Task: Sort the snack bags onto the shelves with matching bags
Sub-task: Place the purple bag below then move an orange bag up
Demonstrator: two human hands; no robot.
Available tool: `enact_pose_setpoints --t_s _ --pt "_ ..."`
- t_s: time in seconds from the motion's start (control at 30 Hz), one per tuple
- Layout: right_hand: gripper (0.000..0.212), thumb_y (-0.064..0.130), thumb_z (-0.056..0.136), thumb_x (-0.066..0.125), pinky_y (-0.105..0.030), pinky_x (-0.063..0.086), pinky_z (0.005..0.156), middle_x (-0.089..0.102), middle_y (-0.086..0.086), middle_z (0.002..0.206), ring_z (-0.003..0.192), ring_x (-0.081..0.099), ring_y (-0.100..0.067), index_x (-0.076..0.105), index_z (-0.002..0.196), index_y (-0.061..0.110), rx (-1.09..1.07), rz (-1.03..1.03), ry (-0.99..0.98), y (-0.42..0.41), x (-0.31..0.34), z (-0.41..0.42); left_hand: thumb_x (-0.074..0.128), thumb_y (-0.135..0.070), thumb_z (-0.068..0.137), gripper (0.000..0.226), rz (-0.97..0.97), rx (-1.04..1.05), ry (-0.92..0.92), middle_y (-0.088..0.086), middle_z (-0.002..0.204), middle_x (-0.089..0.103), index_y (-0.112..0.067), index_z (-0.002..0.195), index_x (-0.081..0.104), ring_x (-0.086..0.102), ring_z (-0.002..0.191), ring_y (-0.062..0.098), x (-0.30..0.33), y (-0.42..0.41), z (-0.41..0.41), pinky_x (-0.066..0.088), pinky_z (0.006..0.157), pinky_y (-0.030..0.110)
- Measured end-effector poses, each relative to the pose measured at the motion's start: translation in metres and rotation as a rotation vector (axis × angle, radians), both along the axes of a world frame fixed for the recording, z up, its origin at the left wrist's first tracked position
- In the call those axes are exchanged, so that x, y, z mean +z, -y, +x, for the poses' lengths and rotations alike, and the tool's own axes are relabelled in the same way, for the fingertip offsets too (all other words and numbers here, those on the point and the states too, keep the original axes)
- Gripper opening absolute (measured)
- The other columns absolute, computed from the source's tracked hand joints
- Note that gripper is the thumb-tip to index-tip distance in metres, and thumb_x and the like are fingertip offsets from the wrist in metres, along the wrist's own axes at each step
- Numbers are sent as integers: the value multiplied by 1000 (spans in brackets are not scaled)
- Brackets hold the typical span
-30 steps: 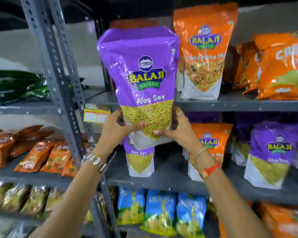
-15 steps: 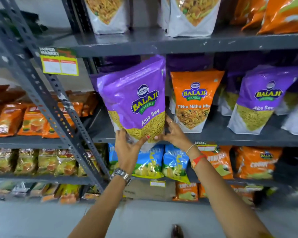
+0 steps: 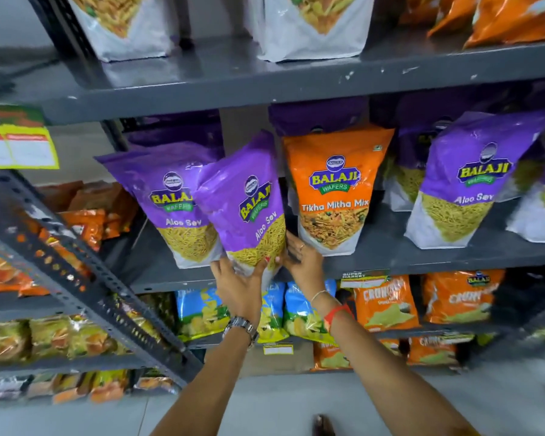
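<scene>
I hold a purple Aloo Sev bag (image 3: 246, 202) by its bottom, tilted right, over the front of the middle shelf (image 3: 390, 259). My left hand (image 3: 238, 286) grips its lower edge from below. My right hand (image 3: 301, 262) presses on its lower right corner. A second purple Aloo Sev bag (image 3: 173, 209) stands just left of it and partly behind it. An orange Tikha Mitha Mix bag (image 3: 334, 190) stands right beside it on the right. More purple Aloo Sev bags (image 3: 466, 180) stand further right.
The upper shelf (image 3: 233, 80) overhangs, carrying white-bottomed bags. Below are blue bags (image 3: 199, 313) and orange Crunchex bags (image 3: 384, 303). A slanted grey rack post (image 3: 76, 272) runs at left, with orange packets (image 3: 88, 225) behind it. A yellow price tag (image 3: 16, 146) hangs at far left.
I have brought the purple bag down from the upper shelf level to the middle shelf and pushed it in between the other Aloo Sev bag and the orange bag. My view dropped with it.
</scene>
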State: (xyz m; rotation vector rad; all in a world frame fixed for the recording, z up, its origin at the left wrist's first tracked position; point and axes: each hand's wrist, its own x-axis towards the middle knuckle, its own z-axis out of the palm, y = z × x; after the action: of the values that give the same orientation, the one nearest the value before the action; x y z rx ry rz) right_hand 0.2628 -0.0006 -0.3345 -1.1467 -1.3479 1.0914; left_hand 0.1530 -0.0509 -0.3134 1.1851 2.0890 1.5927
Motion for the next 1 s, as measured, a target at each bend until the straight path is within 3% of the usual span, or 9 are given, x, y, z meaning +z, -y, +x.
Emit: enact_pose_setpoints --t_s 0.17,0.3,0.43,0.57,0.7,0.77,0.83,0.9,1.0 --pt "45 -3 79 67 -33 54 95 67 -9 116 107 63 -16 59 123 3 -70 34 87 -9 -8 -7 81 -35 60 78 32 87 38 15 133 47 -5 125 50 50 118 34 -7 -20 9 48 86 44" --pt "25 -3 81 66 -6 49 84 72 -16 107 93 64 -2 69 105 2 -232 98 104 -2 -5 6 82 -26 61 85 86 100 173 16 131 42 -8 132 39 44 119 25 -5 -27 17 45 92 38" --pt "25 1 79 65 -27 50 96 68 -8 112 109 62 -20 68 102 10 -618 292 62 2 0 36 74 -33 71 73 324 67 -132 13 132 34 -5 128 39 32 126 27 -18 -17 36 33 110 38" --pt "69 10 66 78 -9 28 100 44 -15 139 126 33 -16 47 128 11 -695 208 210 -13 5 69 55 -22 87 55 264 -426 -110 1 138 37 -10 135 32 30 132 1 -14 -26 65 24 108 12" --pt "110 15 58 88 -23 30 106 31 -10 147 137 27 -18 20 144 13 -455 18 139 -33 1 92 59 -21 86 75 185 -570 37 -2 152 15 -20 144 12 14 144 10 -10 -55 80 19 117 25" --pt "112 9 58 88 -7 39 96 44 0 134 123 45 -8 18 145 12 -344 -43 37 -38 3 100 64 -22 82 86 119 -593 80 -1 152 11 -14 145 5 9 142 6 -4 -67 84 11 112 8" --pt "96 6 60 86 3 42 76 53 4 118 105 53 -2 31 138 10 -300 -49 66 -42 3 107 66 -12 80 89 45 -625 252 2 149 18 -8 145 6 19 135 5 3 -79 88 20 99 -5" --pt "82 10 61 86 -5 47 80 58 -1 116 108 56 -11 42 130 10 -287 -41 99 -42 0 113 63 -2 81 77 -2 -677 366 7 139 37 -3 142 16 38 123 12 5 -89 86 36 84 -4" --pt "72 16 61 87 -36 53 91 62 -8 117 112 59 -20 48 121 13 -320 -46 100 -34 -6 114 59 -2 84 55 -64 -682 253 3 113 57 0 131 32 53 98 12 2 -87 81 45 75 11"
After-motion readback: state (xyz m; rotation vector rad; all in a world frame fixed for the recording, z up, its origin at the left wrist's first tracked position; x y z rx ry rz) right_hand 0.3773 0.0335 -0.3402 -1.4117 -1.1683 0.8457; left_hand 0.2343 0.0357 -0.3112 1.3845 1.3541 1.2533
